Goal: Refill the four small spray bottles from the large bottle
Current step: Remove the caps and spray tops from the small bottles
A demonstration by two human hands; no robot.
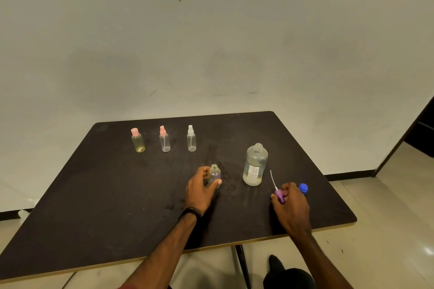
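Spray bottles counted: four small ones on the table (117, 206), plus one large bottle (254, 165).

Nearest: the uncapped small bottle (215, 175) stands upright near the table's middle, clasped by the left hand (202, 189), thumb and fingers curled round its body. A dark band (191, 213) is worn on that wrist. The purple spray head (280, 196) with its thin dip tube is pinched in the right hand (293, 206), low over the table at the right. One blue cap (303, 187) lies just beyond that hand.

The large bottle stands open-necked, upright, between the two hands and slightly farther back; clear liquid is seen in its lower part.

Far row, left side: three capped small bottles, well apart from the hands – yellowish one with pink cap (137, 141), clear one with pink sprayer (164, 139), clear one with white sprayer (191, 139).

Surface: dark matte tabletop, scuffed and smudged, pale edge. Room: off-white marked wall (211, 42), black skirting, pale tiled floor (387, 206), dark doorway at right.
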